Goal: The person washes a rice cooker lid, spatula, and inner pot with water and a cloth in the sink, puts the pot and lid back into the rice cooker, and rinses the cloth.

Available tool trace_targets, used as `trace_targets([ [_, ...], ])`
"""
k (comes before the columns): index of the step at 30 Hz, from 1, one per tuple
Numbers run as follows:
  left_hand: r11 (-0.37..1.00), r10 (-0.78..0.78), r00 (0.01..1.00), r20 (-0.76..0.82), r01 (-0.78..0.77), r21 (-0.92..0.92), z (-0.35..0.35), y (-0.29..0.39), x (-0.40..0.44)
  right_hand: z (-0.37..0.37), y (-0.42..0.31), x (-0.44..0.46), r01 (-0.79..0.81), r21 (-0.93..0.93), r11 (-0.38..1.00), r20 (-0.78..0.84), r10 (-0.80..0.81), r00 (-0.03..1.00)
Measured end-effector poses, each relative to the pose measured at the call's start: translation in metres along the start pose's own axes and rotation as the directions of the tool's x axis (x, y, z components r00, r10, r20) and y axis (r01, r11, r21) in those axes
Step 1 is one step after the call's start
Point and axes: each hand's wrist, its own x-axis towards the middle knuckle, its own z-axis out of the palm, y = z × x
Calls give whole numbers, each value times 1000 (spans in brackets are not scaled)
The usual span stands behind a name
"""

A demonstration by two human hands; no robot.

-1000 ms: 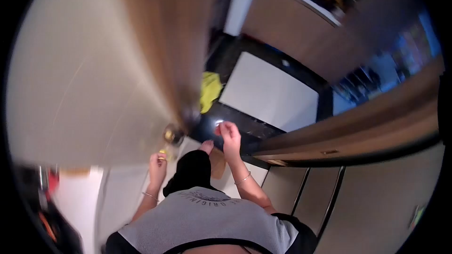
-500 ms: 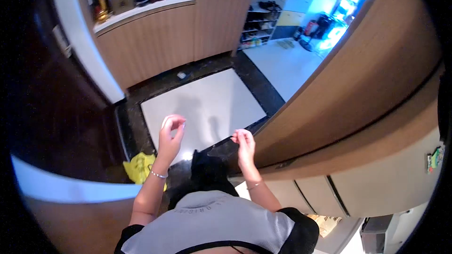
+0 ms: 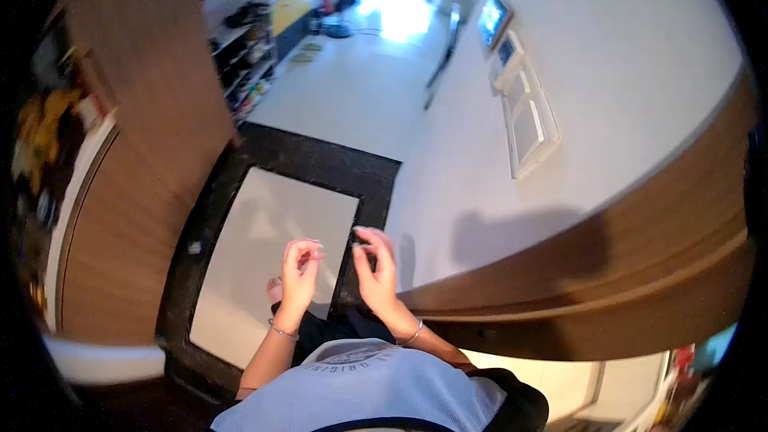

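Observation:
My left hand (image 3: 299, 270) is raised in front of my body, its fingers loosely bent and nothing visible in them. Close by on the right, my right hand (image 3: 378, 269) has its thumb apart from its curved fingers and holds nothing I can see. The hands are apart from each other, above the pale floor tile (image 3: 248, 272) and its dark border. A thin bracelet (image 3: 282, 330) circles my left wrist, and another bracelet (image 3: 412, 333) my right. One of my feet (image 3: 274, 290) shows below the left hand.
A white wall with switch plates (image 3: 528, 132) and a small lit screen (image 3: 494, 20) rises on the right, above a wooden door edge (image 3: 560, 280). A wooden cabinet (image 3: 136, 216) stands left. Ahead are a shoe rack (image 3: 248, 64), slippers (image 3: 306, 53) and a fan base (image 3: 338, 30).
My view has turned right, toward the bright room and the white wall. My hands have come closer together, and the right hand's fingers have spread. The yellow bag has left view.

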Motion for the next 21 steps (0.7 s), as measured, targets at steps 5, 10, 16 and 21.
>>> trace_targets([
  [5, 988, -11, 922, 386, 70, -139, 8, -18, 93, -5, -46, 108, 38, -664, 747, -353, -358, 864],
  [10, 986, -57, 843, 535, 132, -103, -54, -35, 185, -55, -53, 223, -199, -978, 53, -191, -601, 776],
  [16, 960, -280, 855, 437, 257, 111, -141, -100, 296, -57, -43, 262, -592, -731, -340, -354, -553, 754],
  [21, 979, -190, 897, 400, 140, 151, -150, -119, 365, -53, -16, 288, -662, -629, -408, -436, -519, 735],
])
